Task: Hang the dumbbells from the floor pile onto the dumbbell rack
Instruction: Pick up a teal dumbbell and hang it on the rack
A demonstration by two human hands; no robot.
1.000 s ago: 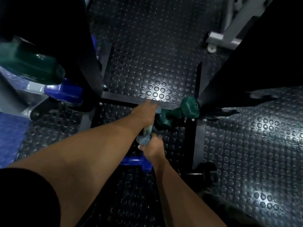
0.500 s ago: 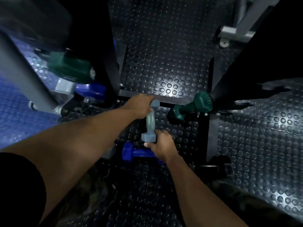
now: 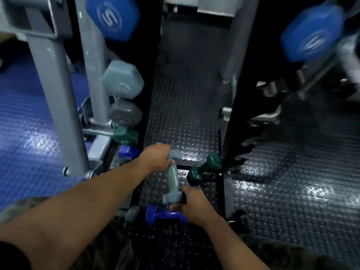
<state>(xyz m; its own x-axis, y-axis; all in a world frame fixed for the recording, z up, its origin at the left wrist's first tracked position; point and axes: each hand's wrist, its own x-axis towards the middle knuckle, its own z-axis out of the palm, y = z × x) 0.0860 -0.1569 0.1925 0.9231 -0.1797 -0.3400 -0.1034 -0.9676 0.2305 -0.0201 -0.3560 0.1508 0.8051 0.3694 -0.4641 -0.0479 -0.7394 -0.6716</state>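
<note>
Lifting step in hand: pale dumbbell (image 3: 173,181) grasped at both ends, left hand (image 3: 155,159) clenched on far head, right hand (image 3: 191,206) on near head, above blue dumbbell (image 3: 164,215). Next, probably raising toward rack (image 3: 228,106), handle aligned with a free slot

Motion blur smears the two large blue dumbbells (image 3: 113,17) at the top of the frame, leaving their end logos unreadable; the one at upper right (image 3: 311,34) runs off the right edge. The left hand (image 3: 155,159) covers the far head of the pale grey-green dumbbell (image 3: 172,179), and the right hand (image 3: 194,205) hides part of its near head and one end of the dark blue dumbbell (image 3: 165,215) lower centre. The rack (image 3: 229,133) at centre right sinks into shadow, its slots barely traceable. Both forearms are cut by the bottom edge
</note>
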